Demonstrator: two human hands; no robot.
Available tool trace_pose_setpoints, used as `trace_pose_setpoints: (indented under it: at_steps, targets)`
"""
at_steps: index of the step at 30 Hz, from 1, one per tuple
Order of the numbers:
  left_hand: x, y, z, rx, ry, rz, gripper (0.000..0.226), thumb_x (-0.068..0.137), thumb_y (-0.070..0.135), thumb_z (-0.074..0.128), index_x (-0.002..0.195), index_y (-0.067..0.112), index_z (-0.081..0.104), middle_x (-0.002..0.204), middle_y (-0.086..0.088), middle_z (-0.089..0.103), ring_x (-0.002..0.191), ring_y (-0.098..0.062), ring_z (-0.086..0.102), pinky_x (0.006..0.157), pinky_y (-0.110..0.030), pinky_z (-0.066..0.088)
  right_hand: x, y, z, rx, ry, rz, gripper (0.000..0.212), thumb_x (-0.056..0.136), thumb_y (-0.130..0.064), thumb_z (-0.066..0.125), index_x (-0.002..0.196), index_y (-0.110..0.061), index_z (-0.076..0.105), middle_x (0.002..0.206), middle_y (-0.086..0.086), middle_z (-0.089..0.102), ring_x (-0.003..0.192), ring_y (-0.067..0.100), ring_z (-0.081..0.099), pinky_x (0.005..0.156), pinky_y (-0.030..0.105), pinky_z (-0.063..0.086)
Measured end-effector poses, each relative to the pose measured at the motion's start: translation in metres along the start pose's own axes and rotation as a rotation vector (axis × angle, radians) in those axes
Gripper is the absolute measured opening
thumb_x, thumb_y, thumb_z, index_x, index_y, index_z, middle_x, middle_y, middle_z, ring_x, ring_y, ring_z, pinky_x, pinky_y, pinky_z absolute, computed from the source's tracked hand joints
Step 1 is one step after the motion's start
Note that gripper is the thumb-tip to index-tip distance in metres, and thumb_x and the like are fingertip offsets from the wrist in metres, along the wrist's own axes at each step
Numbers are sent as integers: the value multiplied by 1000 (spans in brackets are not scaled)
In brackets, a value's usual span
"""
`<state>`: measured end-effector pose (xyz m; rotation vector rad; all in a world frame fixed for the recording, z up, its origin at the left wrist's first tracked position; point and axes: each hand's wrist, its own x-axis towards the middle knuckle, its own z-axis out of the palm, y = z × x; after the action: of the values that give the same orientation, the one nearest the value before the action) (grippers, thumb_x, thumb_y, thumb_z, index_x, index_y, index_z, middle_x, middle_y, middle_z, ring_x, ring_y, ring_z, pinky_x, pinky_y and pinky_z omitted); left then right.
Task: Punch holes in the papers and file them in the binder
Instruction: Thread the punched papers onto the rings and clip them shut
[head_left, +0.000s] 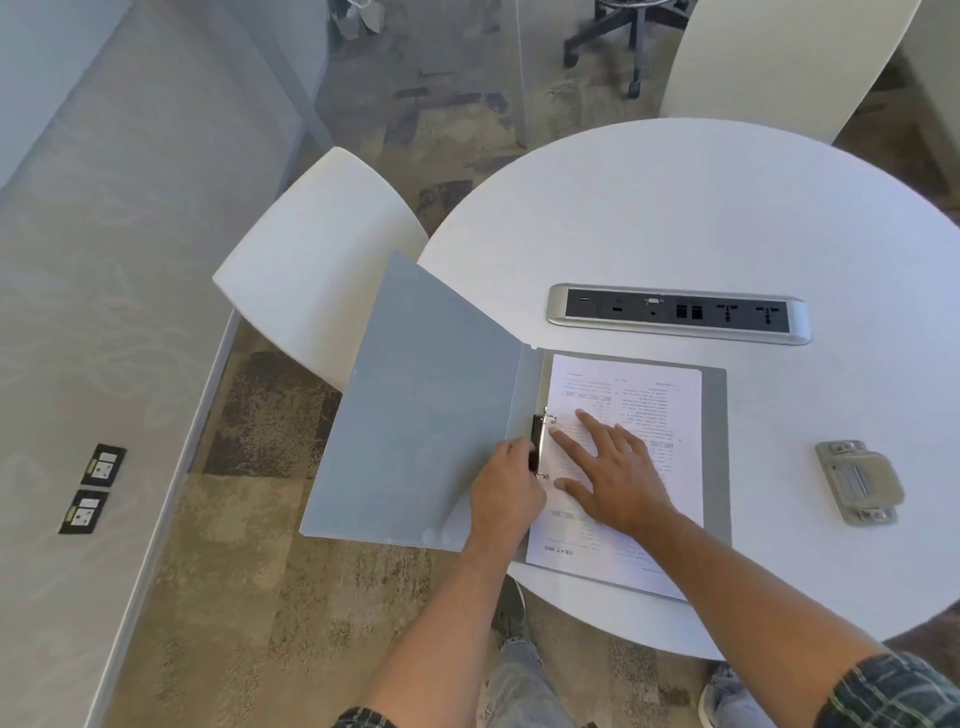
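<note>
A grey binder (421, 410) lies open on the round white table (727, 218), its front cover hanging off the table's left edge. Printed papers (639, 395) lie on the binder's right half, on the metal rings (545, 447). My right hand (613, 473) rests flat on the papers with fingers spread, beside the rings. My left hand (506, 488) grips the black ring mechanism at the spine. A beige hole punch (860, 480) stands on the table to the right of the binder, apart from both hands.
A silver power socket strip (678, 313) is set into the table behind the binder. A white chair (322, 260) stands at the table's left, another (769, 57) at the back right. An office chair base (618, 36) is on the carpet beyond.
</note>
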<state>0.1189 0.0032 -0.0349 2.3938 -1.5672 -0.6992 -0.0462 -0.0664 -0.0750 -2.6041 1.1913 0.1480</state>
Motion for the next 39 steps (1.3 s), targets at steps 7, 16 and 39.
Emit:
trace_pose_setpoints:
  at_steps: [7,16,39]
  targets:
    - [23,10,-12,19,-50,-184,17,98,29,65,98,13,68,97,-5,72,91,-29,69,71,-37,52,-15,5,16,62,-107,-62,65,103,-69,6,164,-47,2,174,-2,-9,162,19,-8,126,57,-8]
    - [44,26,-27,39,-170,-347,18,83,17,73,81,14,56,81,-3,68,72,-26,61,56,-30,45,-11,10,16,30,-199,-65,69,102,-73,10,159,-50,-20,168,-7,-33,156,15,-29,125,55,-17]
    - [34,19,-21,-352,-171,-191,6,83,16,63,83,12,67,74,1,70,64,-16,63,64,-31,55,-10,12,18,102,-167,-80,95,100,-75,21,159,-19,-29,169,-6,-28,157,12,-26,125,50,-19]
